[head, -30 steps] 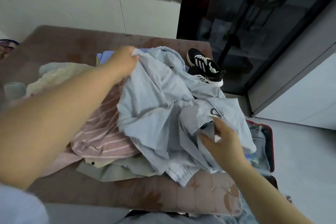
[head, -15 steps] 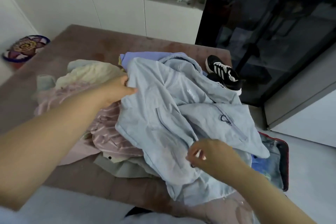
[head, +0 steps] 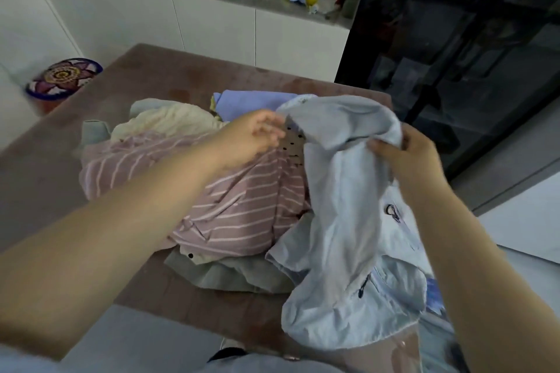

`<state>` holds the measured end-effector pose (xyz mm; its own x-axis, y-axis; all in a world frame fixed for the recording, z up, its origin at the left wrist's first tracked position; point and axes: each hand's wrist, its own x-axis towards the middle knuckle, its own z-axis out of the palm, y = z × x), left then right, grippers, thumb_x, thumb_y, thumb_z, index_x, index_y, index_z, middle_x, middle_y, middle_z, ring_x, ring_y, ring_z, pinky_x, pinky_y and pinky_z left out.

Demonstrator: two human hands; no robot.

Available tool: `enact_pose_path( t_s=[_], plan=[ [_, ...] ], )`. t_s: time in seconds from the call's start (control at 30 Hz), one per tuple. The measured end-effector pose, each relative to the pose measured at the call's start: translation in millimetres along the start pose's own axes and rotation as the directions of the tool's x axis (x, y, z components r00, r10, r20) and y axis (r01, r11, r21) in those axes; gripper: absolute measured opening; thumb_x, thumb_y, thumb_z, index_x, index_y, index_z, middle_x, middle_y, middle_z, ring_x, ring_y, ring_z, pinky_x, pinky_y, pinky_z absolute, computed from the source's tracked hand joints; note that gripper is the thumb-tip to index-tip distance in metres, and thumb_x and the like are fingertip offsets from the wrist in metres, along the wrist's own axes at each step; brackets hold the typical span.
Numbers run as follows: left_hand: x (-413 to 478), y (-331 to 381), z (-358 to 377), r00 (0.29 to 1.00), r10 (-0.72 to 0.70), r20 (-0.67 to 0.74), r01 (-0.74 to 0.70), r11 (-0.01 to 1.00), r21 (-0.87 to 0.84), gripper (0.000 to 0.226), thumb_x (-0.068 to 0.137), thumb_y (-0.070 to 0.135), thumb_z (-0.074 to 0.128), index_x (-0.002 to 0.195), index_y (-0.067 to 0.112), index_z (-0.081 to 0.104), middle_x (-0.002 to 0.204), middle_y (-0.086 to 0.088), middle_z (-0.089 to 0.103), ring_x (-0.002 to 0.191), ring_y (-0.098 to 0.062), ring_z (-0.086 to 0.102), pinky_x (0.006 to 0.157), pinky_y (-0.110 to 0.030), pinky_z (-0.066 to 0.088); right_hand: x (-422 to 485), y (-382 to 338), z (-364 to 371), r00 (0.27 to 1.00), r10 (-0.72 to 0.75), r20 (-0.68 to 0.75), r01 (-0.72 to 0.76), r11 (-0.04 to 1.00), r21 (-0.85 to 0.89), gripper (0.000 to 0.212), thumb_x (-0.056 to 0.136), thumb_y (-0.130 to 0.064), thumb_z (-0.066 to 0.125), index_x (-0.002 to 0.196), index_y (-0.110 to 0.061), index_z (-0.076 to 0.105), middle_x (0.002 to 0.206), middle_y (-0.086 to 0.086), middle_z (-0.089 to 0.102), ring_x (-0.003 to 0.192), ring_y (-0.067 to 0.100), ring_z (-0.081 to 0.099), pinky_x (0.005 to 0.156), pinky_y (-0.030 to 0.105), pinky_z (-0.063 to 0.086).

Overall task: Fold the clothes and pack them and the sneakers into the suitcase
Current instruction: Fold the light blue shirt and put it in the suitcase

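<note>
From the head view, the right hand (head: 406, 154) is gripping the pale blue jacket (head: 348, 221) and holding it up over the clothes pile (head: 212, 191) on the counter (head: 45, 175), probably to spread it for folding. The left hand (head: 251, 138) is hovering loosely curled at the collar; I cannot tell whether it is holding it.

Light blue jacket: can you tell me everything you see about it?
The light blue jacket is thin, soft-looking and crumpled, with dark zipper pulls. The right hand grips its raised top; the rest drapes over the pink striped shirt and the table edge. The left hand is beside it, contact unclear.
</note>
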<state>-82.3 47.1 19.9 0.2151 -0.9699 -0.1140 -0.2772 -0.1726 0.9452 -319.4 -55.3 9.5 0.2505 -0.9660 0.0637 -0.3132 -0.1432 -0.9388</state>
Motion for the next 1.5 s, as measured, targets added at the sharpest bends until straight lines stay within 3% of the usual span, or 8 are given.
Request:
enact_pose_path(
  t_s=[0.17, 0.47, 0.57, 0.67, 0.8, 1.1, 1.33, 1.5],
  plan=[
    [4.2, -47.7, 35.3, 0.987, -0.157, 0.043, 0.157, 0.988, -0.002, 0.038, 0.086, -0.007, 0.056, 0.123, -0.001, 0.047, 0.092, -0.007, 0.059, 0.083, -0.017, 0.057, 0.067, -0.013, 0.047, 3.6, 57.3, -50.5, 0.966, 0.233, -0.110, -0.233, 0.972, 0.009, 0.042, 0.082, -0.011, 0.068, 0.121, -0.021, 0.056, 0.108, 0.002, 0.065, 0.099, 0.023, 0.062, 0.087, 0.039, 0.052],
    [26.6, -83.5, 117.8, 0.938, -0.189, 0.289, 0.080, 0.933, 0.352, 0.101, 0.076, 0.024, 0.076, 0.149, 0.026, 0.006, 0.155, -0.001, 0.019, 0.136, -0.022, 0.032, 0.111, -0.042, 0.031, -0.9, 99.2, -72.7, 0.927, 0.364, -0.088, -0.372, 0.921, -0.118, 0.054, 0.080, -0.009, 0.069, 0.128, -0.021, 0.048, 0.101, -0.002, 0.062, 0.093, 0.020, 0.060, 0.079, 0.030, 0.048],
    [26.7, -83.1, 138.1, 0.966, -0.181, 0.183, 0.130, 0.957, 0.260, 0.077, 0.084, 0.023, 0.068, 0.146, 0.018, 0.023, 0.148, -0.003, 0.033, 0.134, -0.023, 0.035, 0.108, -0.032, 0.030, -2.5, 99.8, -76.4, 0.924, 0.375, -0.067, -0.381, 0.916, -0.125, 0.060, 0.078, -0.010, 0.072, 0.132, -0.016, 0.046, 0.107, -0.001, 0.064, 0.092, 0.017, 0.061, 0.082, 0.031, 0.050],
    [34.0, -74.1, 137.7, 0.995, -0.082, 0.053, 0.070, 0.977, 0.199, 0.017, 0.086, 0.023, 0.065, 0.100, 0.015, 0.060, 0.094, -0.002, 0.059, 0.086, -0.015, 0.055, 0.077, -0.025, 0.041, -11.6, 99.9, -79.2, 0.921, 0.378, -0.090, -0.383, 0.923, -0.044, 0.041, 0.077, -0.010, 0.073, 0.115, -0.021, 0.062, 0.104, 0.004, 0.068, 0.093, 0.022, 0.063, 0.087, 0.037, 0.052],
    [40.2, -42.9, 86.6, 0.997, 0.021, 0.069, -0.039, 0.961, 0.273, 0.030, 0.090, 0.020, 0.059, 0.067, 0.019, 0.040, 0.063, 0.003, 0.039, 0.058, -0.011, 0.032, 0.047, -0.012, 0.027, -19.7, 92.8, -78.5, 0.947, 0.312, -0.075, -0.314, 0.949, -0.024, 0.020, 0.078, -0.011, 0.072, 0.095, -0.022, 0.069, 0.091, 0.001, 0.073, 0.088, 0.021, 0.067, 0.082, 0.036, 0.054],
    [29.6, 75.5, -106.4, 0.942, 0.281, -0.183, -0.107, 0.768, 0.631, 0.014, 0.093, 0.031, 0.055, 0.087, 0.019, 0.052, 0.068, 0.004, 0.045, 0.075, -0.016, 0.043, 0.057, -0.024, 0.030, -3.9, 1.4, -1.3, 0.990, 0.081, 0.117, -0.097, 0.986, 0.135, 0.035, 0.083, -0.005, 0.067, 0.110, -0.026, 0.065, 0.091, -0.013, 0.073, 0.085, 0.005, 0.069, 0.074, 0.019, 0.055],
    [-16.1, 81.9, -222.2, 0.905, 0.236, -0.353, 0.247, 0.383, 0.890, 0.032, 0.080, 0.036, 0.069, 0.086, 0.008, 0.055, 0.080, -0.011, 0.050, 0.068, -0.026, 0.042, 0.064, -0.032, 0.031, -8.5, -46.7, 129.0, 0.949, -0.125, 0.289, 0.107, 0.991, 0.077, 0.031, 0.086, -0.001, 0.058, 0.112, -0.018, 0.062, 0.093, 0.001, 0.069, 0.090, 0.017, 0.063, 0.087, 0.032, 0.050],
    [-17.5, 10.7, -258.1, 0.818, 0.241, -0.521, 0.438, 0.326, 0.838, 0.025, 0.087, 0.028, 0.062, 0.100, 0.007, 0.064, 0.097, -0.022, 0.057, 0.092, -0.039, 0.052, 0.081, -0.044, 0.044, -45.4, -41.7, 218.7, 0.906, -0.048, 0.421, 0.112, 0.985, -0.129, 0.043, 0.097, -0.009, 0.039, 0.139, -0.015, 0.038, 0.124, 0.012, 0.056, 0.114, 0.028, 0.053, 0.084, 0.022, 0.037]
  ],
)
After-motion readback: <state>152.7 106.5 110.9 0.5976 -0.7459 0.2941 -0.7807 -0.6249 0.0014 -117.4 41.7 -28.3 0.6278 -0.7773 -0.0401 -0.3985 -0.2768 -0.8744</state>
